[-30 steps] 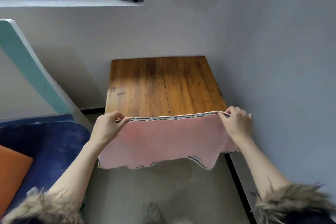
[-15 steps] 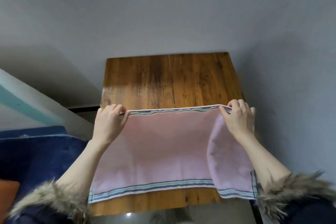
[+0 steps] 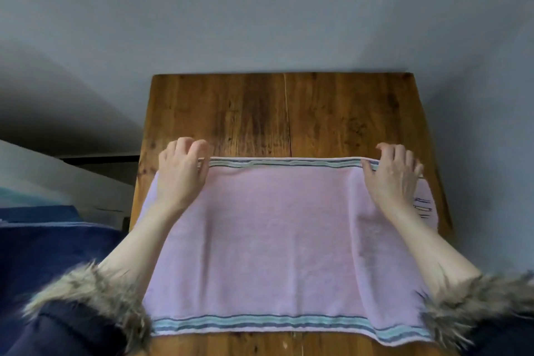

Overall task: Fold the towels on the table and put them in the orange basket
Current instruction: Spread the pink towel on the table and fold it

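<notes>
Left hand and right hand: each pinches a far corner of the pink towel, fingers curled over its striped edge. Towel: spread flat on the wooden table, right side doubled over, near striped edge by the fur-trimmed sleeves.

Far half of table bare (wall behind).

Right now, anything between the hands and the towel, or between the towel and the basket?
Nothing between: left hand and right hand already pinch the pink towel at its far corners on the table. The orange basket is out of view.
</notes>
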